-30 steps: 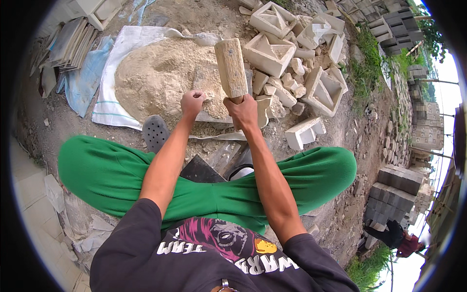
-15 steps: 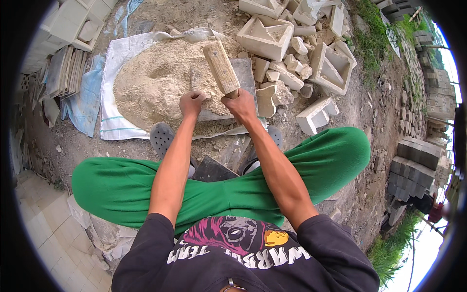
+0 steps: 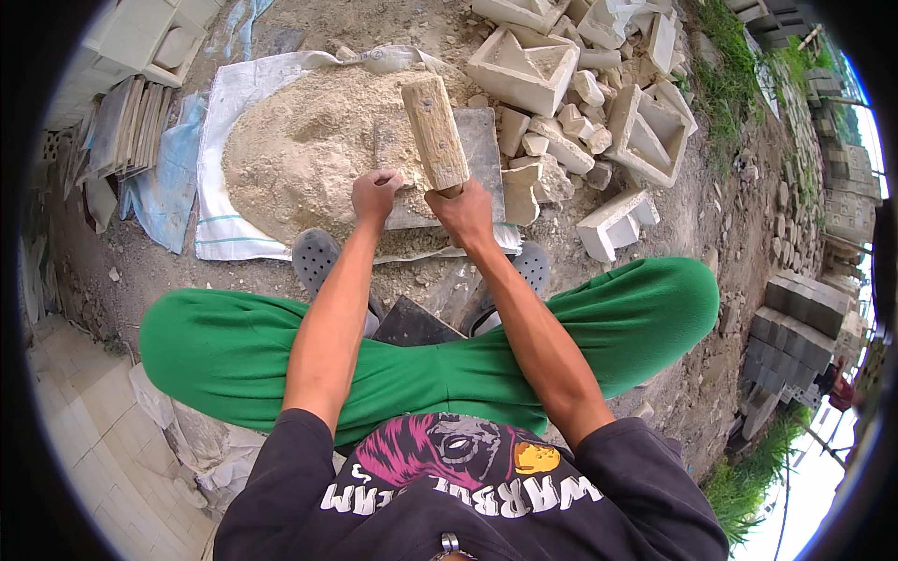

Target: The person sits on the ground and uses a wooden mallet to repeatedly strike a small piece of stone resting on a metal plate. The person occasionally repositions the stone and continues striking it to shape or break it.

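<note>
My right hand [image 3: 460,210] is wrapped round the short handle of a wooden mallet [image 3: 436,136]. The thick, rough mallet head is held over a flat grey slab [image 3: 483,154], pointing away from me. Beside it, to the left, my left hand [image 3: 375,194] is closed at the slab's near left part. Its fingertips are pressed together, and what they pinch, if anything, is too small to make out. Pale crushed rubble [image 3: 295,154] lies heaped against the slab's left side, on a white woven sack [image 3: 213,164].
Broken cream block moulds [image 3: 524,70] and loose chunks [image 3: 572,122] are piled right of the sack. Thin boards [image 3: 131,126] and blue plastic sheet [image 3: 168,192] lie at left. Grey blocks [image 3: 795,318] are stacked far right. My shoes [image 3: 316,257] flank the sack's near edge.
The whole view has shifted slightly to the right. The mallet head stands a little more upright in the picture. Both hands keep their grips beside each other over the slab.
</note>
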Action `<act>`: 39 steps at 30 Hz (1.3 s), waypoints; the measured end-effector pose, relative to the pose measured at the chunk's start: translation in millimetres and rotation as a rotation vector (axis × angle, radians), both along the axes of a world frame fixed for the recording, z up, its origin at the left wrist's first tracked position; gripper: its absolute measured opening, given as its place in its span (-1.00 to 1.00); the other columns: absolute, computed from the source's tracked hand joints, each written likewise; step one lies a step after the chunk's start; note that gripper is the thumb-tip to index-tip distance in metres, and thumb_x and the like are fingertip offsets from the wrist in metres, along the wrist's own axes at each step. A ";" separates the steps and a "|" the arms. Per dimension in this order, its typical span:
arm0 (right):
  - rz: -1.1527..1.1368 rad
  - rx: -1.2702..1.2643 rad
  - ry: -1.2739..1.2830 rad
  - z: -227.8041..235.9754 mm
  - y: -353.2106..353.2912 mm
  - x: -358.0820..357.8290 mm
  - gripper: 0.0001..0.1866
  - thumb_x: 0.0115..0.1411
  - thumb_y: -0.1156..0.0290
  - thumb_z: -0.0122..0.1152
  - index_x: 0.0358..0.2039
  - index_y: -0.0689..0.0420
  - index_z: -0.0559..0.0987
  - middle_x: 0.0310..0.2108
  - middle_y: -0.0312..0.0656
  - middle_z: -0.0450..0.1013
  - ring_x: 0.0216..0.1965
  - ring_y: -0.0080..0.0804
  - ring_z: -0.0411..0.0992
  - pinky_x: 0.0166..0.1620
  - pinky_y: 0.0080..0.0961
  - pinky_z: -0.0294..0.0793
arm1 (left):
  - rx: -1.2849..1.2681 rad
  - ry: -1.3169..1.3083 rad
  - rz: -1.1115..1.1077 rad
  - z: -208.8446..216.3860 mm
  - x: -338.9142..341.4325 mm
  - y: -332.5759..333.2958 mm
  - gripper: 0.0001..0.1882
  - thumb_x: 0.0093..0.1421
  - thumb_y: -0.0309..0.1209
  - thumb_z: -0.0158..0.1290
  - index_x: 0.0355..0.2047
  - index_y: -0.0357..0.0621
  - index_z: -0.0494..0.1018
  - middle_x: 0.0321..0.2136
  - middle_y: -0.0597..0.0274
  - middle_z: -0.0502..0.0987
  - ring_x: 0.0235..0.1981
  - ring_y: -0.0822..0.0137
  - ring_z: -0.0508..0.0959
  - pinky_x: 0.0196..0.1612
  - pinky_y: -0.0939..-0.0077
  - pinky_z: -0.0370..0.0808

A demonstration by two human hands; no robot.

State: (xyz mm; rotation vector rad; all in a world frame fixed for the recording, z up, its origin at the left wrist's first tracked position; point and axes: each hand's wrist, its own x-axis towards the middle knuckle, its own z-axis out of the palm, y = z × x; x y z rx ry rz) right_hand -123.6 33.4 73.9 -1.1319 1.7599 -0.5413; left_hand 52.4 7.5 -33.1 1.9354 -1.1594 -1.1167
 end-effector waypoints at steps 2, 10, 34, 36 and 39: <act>0.001 -0.052 -0.003 -13.2 10.9 4.4 -0.52 -0.01 0.15 0.33 -0.13 0.19 0.60 -0.25 0.19 0.59 -0.15 0.17 0.56 -0.10 -0.11 0.52 | 0.053 -0.028 -0.002 2.0 -0.1 -0.4 -0.72 0.10 -0.33 0.31 -0.22 -0.23 0.68 -0.33 0.10 0.71 -0.32 0.33 0.67 -0.22 0.44 0.53; -0.011 -0.046 0.053 -32.6 5.3 2.7 -0.68 -0.01 0.26 0.33 -0.38 0.28 0.62 -0.48 0.00 0.60 -0.47 -0.27 0.58 -0.36 -0.29 0.53 | 0.065 -0.077 0.036 -0.9 -2.2 1.1 -0.75 0.11 -0.32 0.30 -0.25 -0.19 0.69 -0.35 0.13 0.71 -0.32 0.30 0.68 -0.20 0.41 0.55; 0.186 0.208 0.291 -36.5 9.0 5.1 -0.54 -0.06 0.22 0.31 -0.17 0.26 0.65 -0.31 0.19 0.60 -0.19 0.14 0.59 -0.11 -0.10 0.54 | 0.044 -0.061 0.112 0.1 -6.6 4.8 -0.76 0.09 -0.28 0.30 -0.26 -0.11 0.70 -0.37 0.15 0.71 -0.32 0.25 0.69 -0.20 0.37 0.56; 0.192 0.192 0.260 -23.0 -0.5 -0.5 -0.55 -0.06 0.21 0.30 -0.21 0.26 0.65 -0.34 0.19 0.60 -0.22 0.13 0.59 -0.12 -0.09 0.54 | 0.061 -0.079 0.125 6.1 -7.9 5.4 -0.77 0.08 -0.29 0.31 -0.28 -0.12 0.70 -0.38 0.15 0.70 -0.33 0.24 0.69 -0.20 0.37 0.56; 0.092 0.006 0.057 4.5 -2.0 9.2 -0.59 -0.04 0.17 0.35 -0.34 0.30 0.65 -0.48 0.10 0.59 -0.38 -0.05 0.62 -0.26 -0.18 0.56 | -0.016 -0.027 0.083 -8.6 -2.7 8.4 -0.78 0.08 -0.30 0.30 -0.30 -0.12 0.70 -0.41 0.16 0.70 -0.35 0.22 0.69 -0.22 0.36 0.56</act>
